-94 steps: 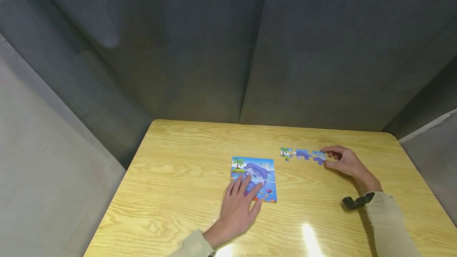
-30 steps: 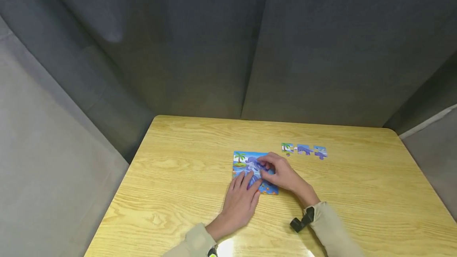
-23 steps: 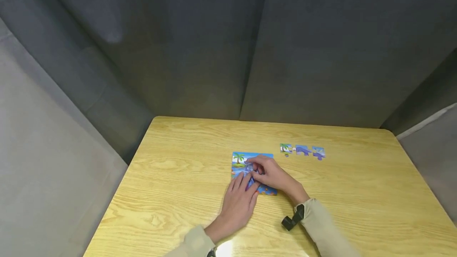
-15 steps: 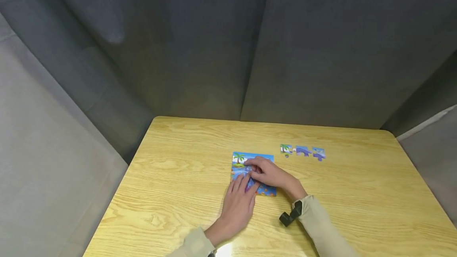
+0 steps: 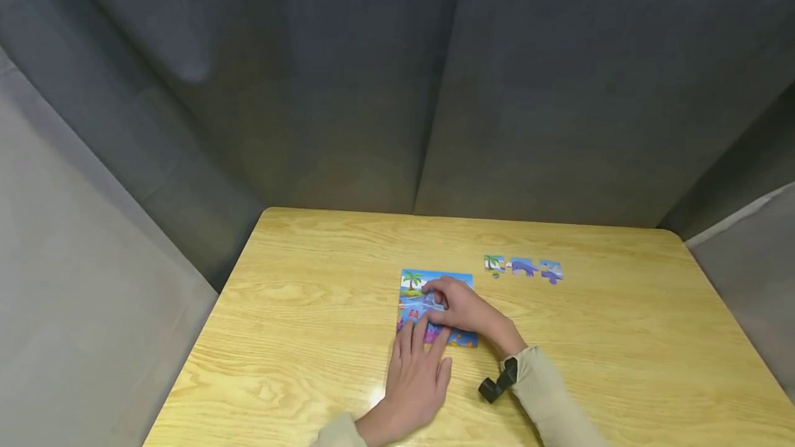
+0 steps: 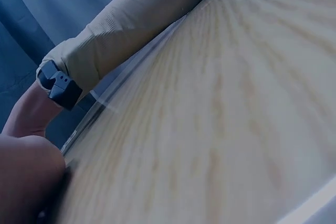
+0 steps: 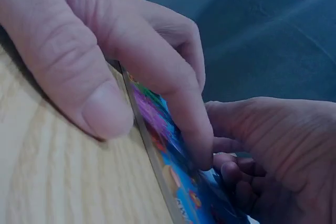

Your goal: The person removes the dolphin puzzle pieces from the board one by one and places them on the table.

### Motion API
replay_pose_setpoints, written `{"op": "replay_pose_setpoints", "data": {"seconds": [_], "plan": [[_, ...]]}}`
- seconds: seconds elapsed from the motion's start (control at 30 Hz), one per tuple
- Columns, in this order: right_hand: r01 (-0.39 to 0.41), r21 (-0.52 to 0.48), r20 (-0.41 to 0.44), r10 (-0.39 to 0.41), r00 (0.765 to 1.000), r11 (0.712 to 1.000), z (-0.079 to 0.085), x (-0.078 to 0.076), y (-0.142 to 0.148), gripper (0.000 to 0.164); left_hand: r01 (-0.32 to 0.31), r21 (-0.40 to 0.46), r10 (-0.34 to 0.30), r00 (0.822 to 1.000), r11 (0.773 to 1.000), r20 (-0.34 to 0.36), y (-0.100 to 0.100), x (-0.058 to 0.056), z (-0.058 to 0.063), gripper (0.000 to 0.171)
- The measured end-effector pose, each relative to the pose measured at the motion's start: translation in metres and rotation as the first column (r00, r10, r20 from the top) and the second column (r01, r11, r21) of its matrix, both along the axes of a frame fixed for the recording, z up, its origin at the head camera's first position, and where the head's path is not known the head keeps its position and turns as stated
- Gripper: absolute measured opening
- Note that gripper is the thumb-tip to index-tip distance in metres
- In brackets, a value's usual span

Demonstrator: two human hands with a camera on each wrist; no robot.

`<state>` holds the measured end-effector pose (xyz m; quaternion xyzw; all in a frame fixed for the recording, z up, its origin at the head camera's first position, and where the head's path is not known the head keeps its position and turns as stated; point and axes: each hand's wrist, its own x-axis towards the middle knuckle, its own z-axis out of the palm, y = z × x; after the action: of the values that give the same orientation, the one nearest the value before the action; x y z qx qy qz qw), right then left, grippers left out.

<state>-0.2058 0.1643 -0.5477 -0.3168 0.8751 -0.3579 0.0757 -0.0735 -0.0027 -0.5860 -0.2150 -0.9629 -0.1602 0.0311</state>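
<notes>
Picture puzzle (image 5: 415, 312) flat on table (image 5: 298, 336); three loose pieces (image 5: 524, 267) near its far right corner. My left hand (image 5: 415, 372) rests, straight-fingered, on its near edge. My right hand (image 5: 464, 307) bends over it; grip: cannot tell.

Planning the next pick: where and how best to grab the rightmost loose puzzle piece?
I'd pinch the rightmost piece at its right end, across far and near edges, coming from the right: it lies flat, that side is open, and the middle piece sits close on its left.
</notes>
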Motion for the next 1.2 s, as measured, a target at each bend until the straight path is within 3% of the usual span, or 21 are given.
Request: {"op": "replay_pose_setpoints", "data": {"seconds": [0.27,0.47,0.7,0.97,1.2], "plan": [[0.101,0.014,0.043,-0.102,0.994,0.995,0.002,0.002,-0.007,0.046,0.016,0.0,-0.016,0.992,1.0,-0.125,0.003,0.001,-0.001,0.053],[0.133,0.046,0.075,-0.137,0.988,0.99,0.005,0.008,-0.013,0.042,0.042,-0.049,-0.047,0.994,0.998,-0.102,0.001,0.001,-0.005,0.054],[0.176,0.095,0.048,-0.181,0.982,0.98,0.001,0.009,-0.019,0.04,0.044,-0.04,-0.05,0.988,0.998,-0.149,0.0,0.0,-0.006,0.052],[0.23,0.109,0.043,-0.236,0.971,0.967,0.0,0.011,-0.019,0.04,0.058,-0.022,-0.06,0.994,0.998,-0.09,0.001,-0.003,-0.004,0.053],[0.199,0.079,0.026,-0.202,0.979,0.977,0.004,0.013,-0.017,0.038,0.048,-0.031,-0.05,0.993,0.998,-0.102,0.001,-0.003,-0.003,0.052]]}}
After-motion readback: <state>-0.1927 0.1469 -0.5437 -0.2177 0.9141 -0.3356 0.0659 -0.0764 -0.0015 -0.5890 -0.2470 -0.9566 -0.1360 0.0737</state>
